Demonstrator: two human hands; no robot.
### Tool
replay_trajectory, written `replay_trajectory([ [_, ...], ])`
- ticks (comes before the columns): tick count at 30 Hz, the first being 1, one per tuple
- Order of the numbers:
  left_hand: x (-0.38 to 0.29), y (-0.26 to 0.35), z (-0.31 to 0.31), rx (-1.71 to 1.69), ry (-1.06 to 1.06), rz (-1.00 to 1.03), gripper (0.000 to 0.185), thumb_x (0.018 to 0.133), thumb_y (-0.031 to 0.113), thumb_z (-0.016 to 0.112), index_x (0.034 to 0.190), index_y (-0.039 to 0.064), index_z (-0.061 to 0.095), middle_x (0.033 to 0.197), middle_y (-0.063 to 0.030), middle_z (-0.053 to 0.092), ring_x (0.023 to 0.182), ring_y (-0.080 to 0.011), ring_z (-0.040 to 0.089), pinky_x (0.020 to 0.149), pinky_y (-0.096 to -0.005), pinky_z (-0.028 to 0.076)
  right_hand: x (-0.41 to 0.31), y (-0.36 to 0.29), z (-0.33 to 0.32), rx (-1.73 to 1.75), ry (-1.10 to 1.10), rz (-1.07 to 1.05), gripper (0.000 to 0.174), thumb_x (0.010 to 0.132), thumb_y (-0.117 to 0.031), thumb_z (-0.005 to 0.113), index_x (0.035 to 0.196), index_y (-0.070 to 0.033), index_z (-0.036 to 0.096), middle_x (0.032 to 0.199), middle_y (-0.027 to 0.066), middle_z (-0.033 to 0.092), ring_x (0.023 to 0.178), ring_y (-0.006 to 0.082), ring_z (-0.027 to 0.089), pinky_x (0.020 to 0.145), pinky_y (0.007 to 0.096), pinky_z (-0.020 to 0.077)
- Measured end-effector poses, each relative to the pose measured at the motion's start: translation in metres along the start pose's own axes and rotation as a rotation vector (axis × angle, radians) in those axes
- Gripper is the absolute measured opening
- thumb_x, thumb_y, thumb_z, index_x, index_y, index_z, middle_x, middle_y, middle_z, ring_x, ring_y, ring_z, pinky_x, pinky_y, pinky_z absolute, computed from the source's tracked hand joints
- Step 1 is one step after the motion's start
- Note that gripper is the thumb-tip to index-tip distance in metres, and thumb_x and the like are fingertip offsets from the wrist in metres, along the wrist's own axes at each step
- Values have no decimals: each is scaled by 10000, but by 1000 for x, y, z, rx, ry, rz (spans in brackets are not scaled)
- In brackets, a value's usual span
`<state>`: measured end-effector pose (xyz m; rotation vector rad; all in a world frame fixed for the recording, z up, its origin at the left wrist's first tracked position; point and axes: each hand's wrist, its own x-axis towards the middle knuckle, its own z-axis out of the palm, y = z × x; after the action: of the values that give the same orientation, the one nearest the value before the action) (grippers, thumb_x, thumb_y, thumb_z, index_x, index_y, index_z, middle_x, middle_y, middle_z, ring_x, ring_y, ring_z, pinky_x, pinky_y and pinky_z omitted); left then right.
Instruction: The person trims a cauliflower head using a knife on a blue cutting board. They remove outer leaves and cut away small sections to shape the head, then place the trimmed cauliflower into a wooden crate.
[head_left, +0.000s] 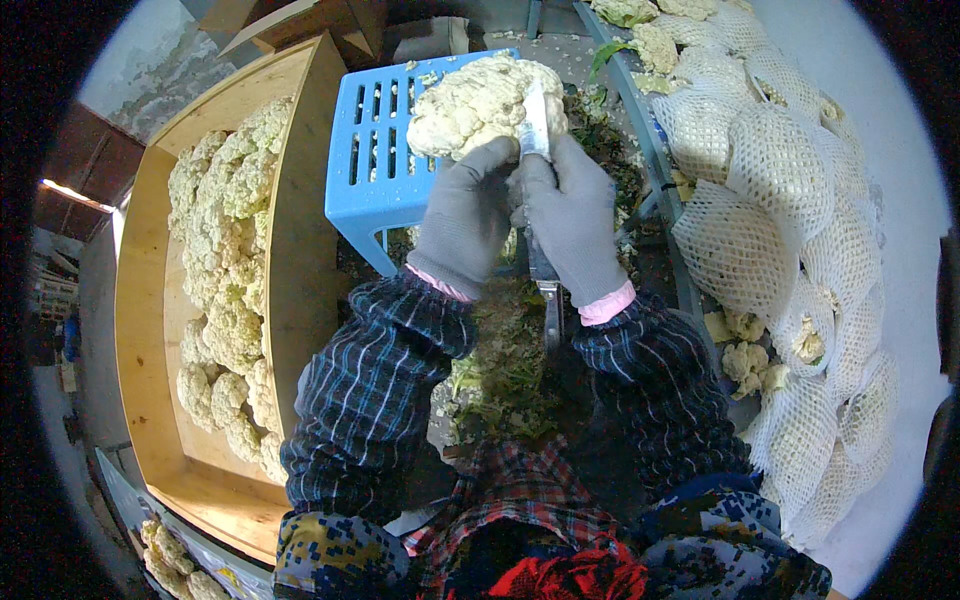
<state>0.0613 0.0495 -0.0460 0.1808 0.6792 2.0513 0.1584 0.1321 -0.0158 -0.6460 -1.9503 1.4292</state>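
A trimmed cauliflower head (472, 105) is held up over the blue plastic stool. My left hand (466, 214), in a grey knit glove, grips it from its near side, the thumb up against the florets. A knife (535, 124) is in my right hand (574, 217), gloved the same way. Its bright blade points away from me and lies against the right part of the cauliflower. A dark, metal-ended length sticks out below the right hand towards me. Both hands are close together, so the fingers underneath are hidden.
The slotted blue stool (375, 202) bears small crumbs. At left stands a wooden crate (142, 315) partly filled with cauliflower heads (225, 240). Cauliflowers in white foam nets (780, 150) are piled at right behind a metal rail (660, 172). Leaf trimmings (502, 375) litter the floor.
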Motion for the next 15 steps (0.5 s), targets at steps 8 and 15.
replay_trajectory([
  [8,-8,10,9,-168,-110,33,482,1055,356,615,1429,70,511,1345,-134,626,1150,-320,685,977,-465,574,0,-2,-6,277,26,66,108,1049,-102,582,1040,-10,635,744,18,627,569,73,594,508,249,485],
  [15,-9,17,19,-15,-29,97,565,1083,462,537,1483,66,498,1445,-182,595,1279,-360,635,1085,-536,531,0,-12,-20,226,-42,122,144,1058,-118,572,958,-24,617,839,38,708,664,111,633,606,283,500],
])
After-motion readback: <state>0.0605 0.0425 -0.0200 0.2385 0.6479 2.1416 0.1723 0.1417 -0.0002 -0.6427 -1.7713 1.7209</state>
